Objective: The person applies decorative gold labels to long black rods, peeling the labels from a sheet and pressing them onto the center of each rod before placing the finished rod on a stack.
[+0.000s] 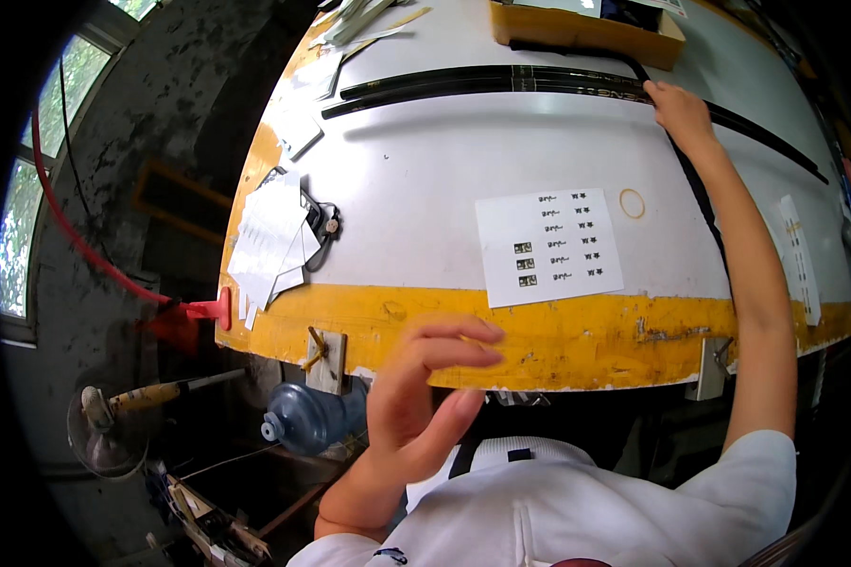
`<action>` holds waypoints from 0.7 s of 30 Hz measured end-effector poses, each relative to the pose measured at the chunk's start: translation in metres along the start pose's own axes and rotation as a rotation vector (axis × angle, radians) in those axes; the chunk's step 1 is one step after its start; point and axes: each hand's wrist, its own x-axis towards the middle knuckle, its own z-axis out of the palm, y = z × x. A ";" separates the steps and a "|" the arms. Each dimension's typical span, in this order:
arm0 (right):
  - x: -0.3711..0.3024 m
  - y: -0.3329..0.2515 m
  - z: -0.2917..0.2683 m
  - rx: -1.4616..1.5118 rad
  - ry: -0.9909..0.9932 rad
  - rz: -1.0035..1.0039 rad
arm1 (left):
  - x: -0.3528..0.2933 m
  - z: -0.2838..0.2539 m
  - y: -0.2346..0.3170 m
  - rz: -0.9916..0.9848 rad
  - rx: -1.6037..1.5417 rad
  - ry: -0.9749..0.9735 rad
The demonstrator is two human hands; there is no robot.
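Observation:
My left hand [430,397] is raised over the near table edge, fingers and thumb apart, holding nothing. My right hand [683,115] reaches to the far side, its fingers closed on a long, soft-looking black strip [586,52]. The strip bends at the fingertips and runs down beside my forearm toward the near edge. Two glossy black rods [425,87] with gold markings lie side by side under that hand, and one stretches on to the right. A white label sheet [550,248] with rows of black print lies in front of me, beside a rubber band [632,203].
Loose white papers [272,236] partly cover a dark object at the left. A cardboard box [586,33] stands at the far side, and a narrow label strip [800,260] lies at the right. Clamps [325,359] sit on the near edge. Below are a blue water bottle [314,418] and a fan [109,430].

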 end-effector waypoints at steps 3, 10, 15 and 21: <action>-0.036 -0.008 -0.057 0.030 0.118 -0.092 | 0.000 -0.017 -0.008 0.325 0.595 0.090; -0.173 -0.004 -0.163 -0.045 0.201 -0.111 | 0.008 -0.016 -0.008 0.564 1.220 0.180; -0.249 -0.030 -0.190 0.012 0.214 -0.141 | 0.000 -0.014 -0.019 0.521 1.311 0.054; -0.292 -0.066 -0.181 0.386 0.224 -0.106 | -0.030 -0.028 -0.037 0.446 1.208 -0.052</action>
